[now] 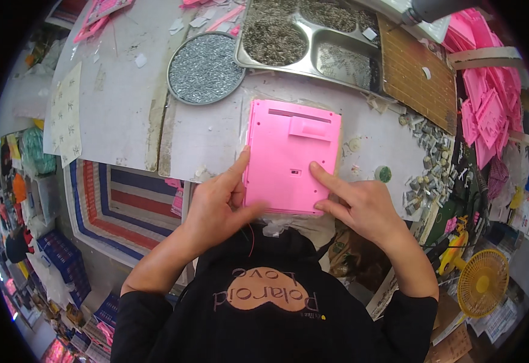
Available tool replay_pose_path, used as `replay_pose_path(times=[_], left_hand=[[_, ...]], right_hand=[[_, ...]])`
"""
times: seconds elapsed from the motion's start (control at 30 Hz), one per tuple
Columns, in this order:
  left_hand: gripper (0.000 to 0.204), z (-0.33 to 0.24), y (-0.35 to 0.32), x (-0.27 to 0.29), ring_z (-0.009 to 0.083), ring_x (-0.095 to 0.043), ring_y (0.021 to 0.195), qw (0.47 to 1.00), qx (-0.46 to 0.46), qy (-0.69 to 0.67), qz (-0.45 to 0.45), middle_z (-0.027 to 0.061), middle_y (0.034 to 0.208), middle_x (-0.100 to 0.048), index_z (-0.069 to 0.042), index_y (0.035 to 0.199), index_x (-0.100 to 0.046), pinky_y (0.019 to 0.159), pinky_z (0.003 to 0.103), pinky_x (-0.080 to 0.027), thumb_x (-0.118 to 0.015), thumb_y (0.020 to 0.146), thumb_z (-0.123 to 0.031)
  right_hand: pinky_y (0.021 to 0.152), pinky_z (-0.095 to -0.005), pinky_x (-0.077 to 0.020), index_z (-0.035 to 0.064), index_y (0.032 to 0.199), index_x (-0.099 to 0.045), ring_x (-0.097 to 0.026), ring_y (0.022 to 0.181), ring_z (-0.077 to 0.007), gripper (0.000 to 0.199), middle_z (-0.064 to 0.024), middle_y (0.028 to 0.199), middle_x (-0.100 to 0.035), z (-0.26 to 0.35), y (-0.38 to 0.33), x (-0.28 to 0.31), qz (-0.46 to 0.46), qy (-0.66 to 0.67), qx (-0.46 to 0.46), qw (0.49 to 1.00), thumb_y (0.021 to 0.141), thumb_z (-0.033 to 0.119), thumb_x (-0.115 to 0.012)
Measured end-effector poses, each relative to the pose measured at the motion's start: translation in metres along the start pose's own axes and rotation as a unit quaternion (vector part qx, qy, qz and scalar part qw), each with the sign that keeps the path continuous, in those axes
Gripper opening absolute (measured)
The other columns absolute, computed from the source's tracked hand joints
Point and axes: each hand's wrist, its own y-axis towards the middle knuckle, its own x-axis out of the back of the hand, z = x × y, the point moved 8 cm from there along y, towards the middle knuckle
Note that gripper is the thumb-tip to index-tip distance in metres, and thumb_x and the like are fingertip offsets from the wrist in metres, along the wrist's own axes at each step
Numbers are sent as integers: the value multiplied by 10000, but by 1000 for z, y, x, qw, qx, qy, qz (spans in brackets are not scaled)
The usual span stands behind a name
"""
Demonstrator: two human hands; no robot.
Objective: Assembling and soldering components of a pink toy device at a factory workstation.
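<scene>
A flat pink plastic casing (276, 157) lies on the worktable in front of me, with a long slot near its far edge, a raised block below that and several small holes. A small switch (296, 172) sits in a cut-out near its middle. My left hand (216, 202) is closed on the casing's left edge and near corner; its thumb is blurred. My right hand (361, 202) grips the near right edge, index finger pressed on the upper face and thumb at the corner. A clear plastic sheet shows under the casing.
Beyond the casing stand a round tray (207, 97) of small silver pieces and a steel compartment tray (310, 57) of screws. A brown board (418, 75), small metal parts (427, 160) and stacked pink parts (491, 103) are rightward. A yellow fan (483, 283) stands lower right; a striped bag (134, 212) hangs left.
</scene>
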Motion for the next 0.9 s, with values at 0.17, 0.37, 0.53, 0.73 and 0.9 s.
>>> replay_pose_path(times=[0.17,0.37,0.53,0.73,0.9], left_hand=[[1021,8,-6,-3,222,-549,602,997,-63,8,44,71,694,-518,-68,1563,-294,589,346,-472,-860,723,-195],[1040,25,-10,-7,250,-590,623,994,-79,18,68,61,699,-554,-117,1579,-272,602,351,-484,-856,724,-227],[1020,30,-4,-1,250,-573,598,989,-51,37,136,59,690,-564,-166,1592,-236,594,357,-474,-816,754,-213],[157,22,41,81,264,-566,652,986,-137,41,-90,86,742,-614,-82,939,-747,603,346,-458,-732,784,-97],[86,47,94,123,292,-604,895,916,-79,320,-228,81,897,-627,-59,844,-700,759,404,-448,-714,810,-137]], right_hand=[[549,-389,-458,160,1449,-522,-574,559,-281,715,-103,625,-560,4,1,3,-15,23,54,998,796,269,-793],[643,-414,-506,11,1418,-488,-616,720,-317,669,-133,772,-615,21,12,4,22,20,105,994,838,217,-750],[644,-417,-515,5,1403,-499,-629,724,-313,645,-128,765,-626,27,13,4,24,-29,103,994,844,217,-740],[610,-418,-499,12,1358,-545,-635,688,-294,618,-97,703,-621,39,15,12,57,-148,78,984,825,254,-743],[674,-422,-495,72,1162,-669,-626,789,-295,412,-83,737,-624,71,51,31,104,-244,110,958,795,243,-745]])
